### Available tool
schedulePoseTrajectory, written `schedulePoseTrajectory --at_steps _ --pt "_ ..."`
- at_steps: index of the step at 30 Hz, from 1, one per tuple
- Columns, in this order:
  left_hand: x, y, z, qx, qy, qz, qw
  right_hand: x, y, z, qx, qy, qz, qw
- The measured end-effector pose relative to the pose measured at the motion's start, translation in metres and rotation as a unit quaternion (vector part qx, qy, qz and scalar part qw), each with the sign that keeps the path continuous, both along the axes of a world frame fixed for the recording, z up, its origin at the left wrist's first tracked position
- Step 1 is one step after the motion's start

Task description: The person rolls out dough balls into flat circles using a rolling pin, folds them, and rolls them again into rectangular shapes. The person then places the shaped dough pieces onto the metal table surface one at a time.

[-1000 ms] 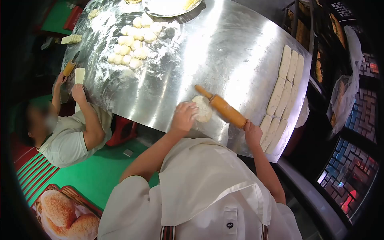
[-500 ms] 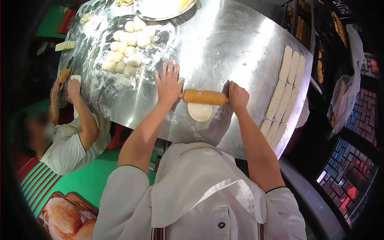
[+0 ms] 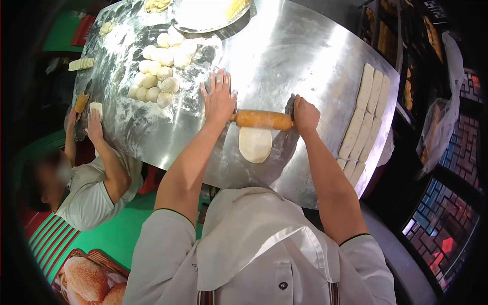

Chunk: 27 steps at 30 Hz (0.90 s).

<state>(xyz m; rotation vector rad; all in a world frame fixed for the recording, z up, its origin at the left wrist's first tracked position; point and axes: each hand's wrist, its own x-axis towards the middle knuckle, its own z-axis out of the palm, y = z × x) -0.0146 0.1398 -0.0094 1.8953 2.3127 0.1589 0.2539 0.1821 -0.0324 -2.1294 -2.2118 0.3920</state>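
A wooden rolling pin (image 3: 264,120) lies across the upper edge of a flattened piece of dough (image 3: 255,146) on the metal table (image 3: 284,56). My left hand (image 3: 219,101) has its fingers spread, with the heel of the palm over the pin's left handle. Closed fingers of my right hand (image 3: 306,115) wrap the right handle. Part of the dough is hidden under the pin. Up and to the left, round dough balls (image 3: 164,72) sit grouped on floured metal.
Long dough strips (image 3: 364,112) line the table's right side. A metal tray (image 3: 203,15) is at the top. At the left, a co-worker (image 3: 94,188) holds a small rolling pin (image 3: 82,101) beside a dough piece (image 3: 95,107). Bread loaves (image 3: 85,278) show at the lower left.
The dough piece shows longer below the pin. My left hand and the pin appear slightly shifted right. The co-worker's hand now lies flatter by the small dough piece.
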Motion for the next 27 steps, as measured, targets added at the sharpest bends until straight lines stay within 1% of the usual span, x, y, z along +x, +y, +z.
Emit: schedulePoseTrajectory --at_steps 2,4,5,7,8,10,11,13,14,16,17,18,19,20,22,23,24,25,26,27 --pt "0.006 -0.035 0.001 -0.013 -0.031 -0.036 0.999 0.006 -0.032 0.001 -0.005 0.016 0.019 1.000" --pt "0.015 -0.088 0.005 -0.037 -0.019 -0.085 0.996 0.020 -0.094 0.004 -0.031 0.008 0.047 0.998" --pt "0.020 -0.111 0.003 -0.038 -0.018 -0.085 0.995 0.028 -0.128 0.002 -0.044 -0.007 0.059 0.997" --pt "0.028 -0.145 0.001 -0.056 -0.080 -0.094 0.991 0.047 -0.183 -0.010 -0.012 0.042 0.080 0.996" --pt "0.033 -0.142 0.004 -0.056 -0.078 -0.095 0.991 0.052 -0.194 -0.011 -0.012 0.043 0.079 0.996" --pt "0.052 -0.122 0.011 -0.011 -0.238 -0.056 0.970 0.059 -0.204 -0.011 0.004 0.078 0.117 0.990" --pt "0.060 -0.113 0.011 -0.009 -0.237 -0.059 0.970 0.062 -0.204 -0.010 0.007 0.079 0.115 0.990" --pt "0.069 -0.091 0.010 -0.098 -0.248 -0.093 0.959 0.063 -0.200 -0.003 -0.020 0.078 0.117 0.990" --pt "0.069 -0.081 0.009 -0.094 -0.246 -0.094 0.960 0.064 -0.199 0.002 -0.015 0.080 0.117 0.990" --pt "0.064 -0.058 -0.002 -0.054 -0.214 -0.151 0.964 0.070 -0.198 0.011 -0.032 0.054 0.129 0.990" --pt "0.052 -0.045 -0.009 -0.011 -0.203 -0.129 0.971 0.074 -0.198 0.016 -0.028 0.055 0.129 0.990" --pt "0.035 -0.030 -0.019 0.011 -0.194 -0.061 0.979 0.080 -0.200 0.020 -0.051 0.061 0.099 0.992" --pt "0.015 -0.019 -0.026 0.067 -0.178 0.009 0.982 0.084 -0.203 0.023 -0.075 0.066 0.069 0.993" --pt "-0.007 -0.011 -0.032 0.122 -0.161 0.079 0.976 0.089 -0.206 0.025 -0.073 0.065 0.068 0.993" --pt "-0.060 0.001 -0.051 0.061 -0.166 0.192 0.965 0.098 -0.212 0.025 -0.088 0.054 -0.013 0.995" --pt "-0.060 0.003 -0.026 0.043 -0.111 0.269 0.956 0.103 -0.215 0.022 -0.085 0.054 -0.013 0.995" --pt "-0.079 0.005 -0.036 0.077 -0.124 0.279 0.949 0.107 -0.219 0.015 -0.099 0.087 -0.073 0.989" --pt "-0.086 0.009 -0.026 0.078 -0.124 0.278 0.949 0.112 -0.224 0.005 -0.114 0.120 -0.132 0.977" --pt "-0.093 0.014 -0.016 0.105 -0.163 0.293 0.936 0.117 -0.228 -0.004 -0.112 0.121 -0.133 0.977" --pt "-0.097 0.017 -0.005 0.131 -0.201 0.306 0.921 0.124 -0.234 -0.015 -0.074 0.135 -0.113 0.982"
